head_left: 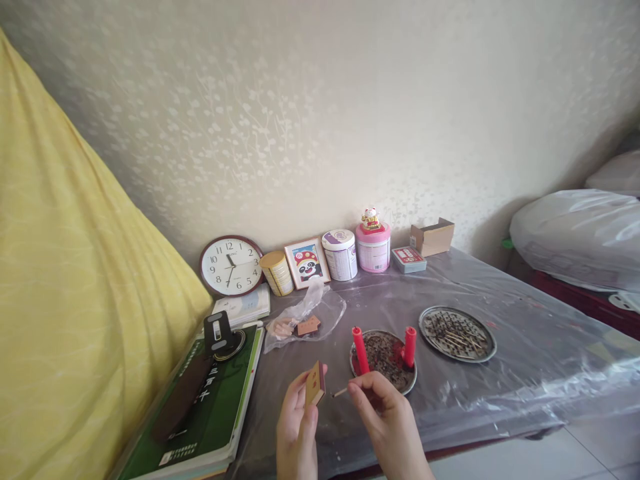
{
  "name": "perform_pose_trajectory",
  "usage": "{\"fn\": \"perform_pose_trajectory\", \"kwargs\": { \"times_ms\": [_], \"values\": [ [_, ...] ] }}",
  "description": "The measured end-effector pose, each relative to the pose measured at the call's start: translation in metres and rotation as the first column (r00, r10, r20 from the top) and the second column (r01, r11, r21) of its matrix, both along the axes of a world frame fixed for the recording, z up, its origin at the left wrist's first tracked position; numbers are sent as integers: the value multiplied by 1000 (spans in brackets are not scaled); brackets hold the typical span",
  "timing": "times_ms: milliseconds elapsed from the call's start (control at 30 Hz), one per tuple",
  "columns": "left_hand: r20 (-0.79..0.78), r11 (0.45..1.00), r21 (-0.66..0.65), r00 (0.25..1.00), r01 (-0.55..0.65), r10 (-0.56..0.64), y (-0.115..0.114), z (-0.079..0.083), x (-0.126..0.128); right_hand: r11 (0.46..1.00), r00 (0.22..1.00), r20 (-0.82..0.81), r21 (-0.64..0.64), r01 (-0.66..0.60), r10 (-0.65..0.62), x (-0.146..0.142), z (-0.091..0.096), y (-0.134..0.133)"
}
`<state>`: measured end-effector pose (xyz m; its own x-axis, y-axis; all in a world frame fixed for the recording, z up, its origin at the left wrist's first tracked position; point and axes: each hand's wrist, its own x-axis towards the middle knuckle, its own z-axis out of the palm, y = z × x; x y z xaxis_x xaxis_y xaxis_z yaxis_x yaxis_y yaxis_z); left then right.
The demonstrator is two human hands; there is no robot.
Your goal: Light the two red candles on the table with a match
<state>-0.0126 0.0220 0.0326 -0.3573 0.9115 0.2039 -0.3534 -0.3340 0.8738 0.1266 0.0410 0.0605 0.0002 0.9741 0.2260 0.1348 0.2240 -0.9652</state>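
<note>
My left hand [296,427] holds a small matchbox [315,384] upright at the table's front edge. My right hand [387,417] pinches a match [341,393] whose tip points at the side of the matchbox. Just beyond my hands stands a round metal plate [384,377] with dark residue. Two red candles stand on it, one tilted at its left [360,349] and one at its right [410,347]. No flame shows on either.
A second metal plate [457,333] with burnt sticks lies to the right. A plastic bag [305,315], green books [205,407], a clock [231,265], tins [340,254], a picture frame [307,262] and a cardboard box [433,237] line the wall. Yellow cloth [65,300] hangs left.
</note>
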Motion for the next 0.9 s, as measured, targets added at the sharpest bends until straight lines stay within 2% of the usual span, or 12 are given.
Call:
{"fn": "perform_pose_trajectory", "kwargs": {
  "times_ms": [500,600,700,733,800,833,900],
  "values": [
    [-2,1000,-12,1000,-11,10,1,5,-1,1000,1000,-19,0,3,-3,-2,-3,1],
    [2,998,-52,1000,-25,26,-1,3,-5,1000,997,-82,-19,0,-2,-2,2,-1],
    [-7,994,-98,999,-49,49,-2,-1,-14,999,977,-215,-32,1,-8,11,17,-2],
    [-9,990,-123,998,-65,64,-2,-3,-17,999,966,-258,-31,27,-34,19,23,0],
    [-1,986,-146,997,-81,82,-1,-7,-26,986,939,-301,-25,167,-167,44,33,7],
    [-3,983,-155,995,-94,95,0,-9,-31,965,923,-291,-14,260,-253,59,36,13],
    [-19,977,-182,994,-109,107,2,-13,-40,893,875,-187,-20,450,-446,92,36,26]
  ]
}}
